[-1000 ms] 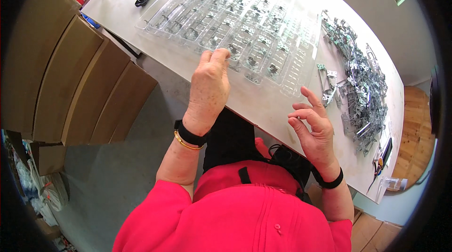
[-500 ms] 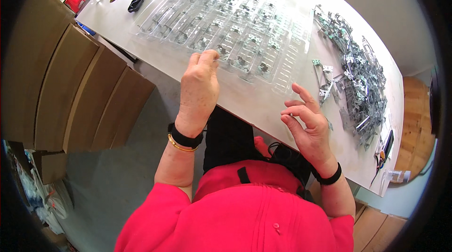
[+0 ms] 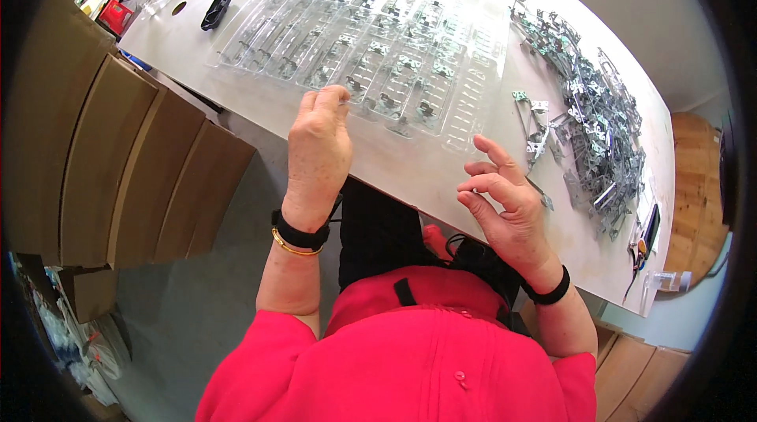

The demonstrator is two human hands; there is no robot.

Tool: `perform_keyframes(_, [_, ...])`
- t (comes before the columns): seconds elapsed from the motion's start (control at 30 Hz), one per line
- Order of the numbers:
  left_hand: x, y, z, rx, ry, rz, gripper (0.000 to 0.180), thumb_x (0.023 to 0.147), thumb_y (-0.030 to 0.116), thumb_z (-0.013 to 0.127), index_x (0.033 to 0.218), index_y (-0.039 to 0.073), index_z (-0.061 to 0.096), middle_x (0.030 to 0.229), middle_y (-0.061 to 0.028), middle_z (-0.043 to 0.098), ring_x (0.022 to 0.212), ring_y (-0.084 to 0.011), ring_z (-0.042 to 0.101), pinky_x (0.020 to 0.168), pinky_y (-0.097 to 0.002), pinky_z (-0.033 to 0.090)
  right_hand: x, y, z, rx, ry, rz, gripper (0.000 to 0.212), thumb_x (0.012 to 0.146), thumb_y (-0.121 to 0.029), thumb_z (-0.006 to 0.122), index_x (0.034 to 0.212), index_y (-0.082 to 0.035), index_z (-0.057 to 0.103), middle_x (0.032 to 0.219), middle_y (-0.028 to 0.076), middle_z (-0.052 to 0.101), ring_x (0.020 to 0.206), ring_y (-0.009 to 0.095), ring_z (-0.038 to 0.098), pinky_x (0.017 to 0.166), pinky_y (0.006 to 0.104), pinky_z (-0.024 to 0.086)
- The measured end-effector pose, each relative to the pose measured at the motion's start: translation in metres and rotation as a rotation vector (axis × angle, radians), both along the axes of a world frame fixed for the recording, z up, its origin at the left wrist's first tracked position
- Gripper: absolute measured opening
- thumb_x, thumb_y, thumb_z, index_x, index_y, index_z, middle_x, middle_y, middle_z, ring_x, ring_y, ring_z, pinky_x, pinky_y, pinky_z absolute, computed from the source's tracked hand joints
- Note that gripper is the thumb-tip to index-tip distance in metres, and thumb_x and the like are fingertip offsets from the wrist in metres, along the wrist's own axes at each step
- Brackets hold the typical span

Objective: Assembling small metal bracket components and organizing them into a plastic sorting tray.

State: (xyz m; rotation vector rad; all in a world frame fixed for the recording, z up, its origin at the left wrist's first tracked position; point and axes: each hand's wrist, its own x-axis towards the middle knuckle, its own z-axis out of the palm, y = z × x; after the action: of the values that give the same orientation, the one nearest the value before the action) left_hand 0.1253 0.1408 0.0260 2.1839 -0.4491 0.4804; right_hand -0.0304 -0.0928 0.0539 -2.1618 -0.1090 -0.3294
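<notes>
At the near edge of a clear plastic tray [image 3: 471,118], my left hand [image 3: 318,142] is closed, fingers bent and pressed together; whatever they may hold is hidden. The tray's long compartments hold several thin metal parts [image 3: 388,103]. My right hand [image 3: 509,205] hovers over the table's front edge, right of the tray. Its thumb and index finger meet in a pinch on something too small to name, while the other fingers are lifted. Just beyond it lie a few loose metal brackets [image 3: 538,132].
A long heap of metal brackets [image 3: 603,126] covers the table's right side. Pliers [image 3: 645,245] and a small clear container [image 3: 670,281] lie at the right corner. A black tray [image 3: 215,12] sits far left. Cardboard boxes [image 3: 130,162] stand along the left; a round wooden top [image 3: 694,201] is at right.
The view has shifted slightly, so the table and tray sit a little further left in it. Both hands keep nearly the same pose and place.
</notes>
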Motion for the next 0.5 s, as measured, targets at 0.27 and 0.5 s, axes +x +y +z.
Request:
perform_keyframes(0.27, [0.0016,0.0024,-0.0024,0.014,-0.027,-0.011,0.014,0.103,0.001,0.064,0.116,0.001,0.069,0.107,-0.0203,0.071,0.094,-0.0381,0.072,0.082,-0.0437,0.056,-0.0019,0.0005,0.0002,-0.012,0.003,0.013,0.014,0.091,0.0,0.083,0.101,-0.003,0.075,0.154,0.02,0.059,0.113,0.028,0.075,0.094,0.0374,0.061])
perform_keyframes(0.5, [0.0022,0.0027,-0.0021,0.033,-0.045,-0.025,0.013,0.103,0.001,0.064,0.115,0.0,0.068,0.107,-0.0205,0.07,0.093,-0.0394,0.071,0.082,-0.0443,0.055,-0.0029,-0.0015,-0.0028,-0.014,0.006,0.021,0.013,0.091,-0.001,0.083,0.102,-0.003,0.074,0.153,0.02,0.059,0.113,0.028,0.075,0.094,0.0377,0.061])
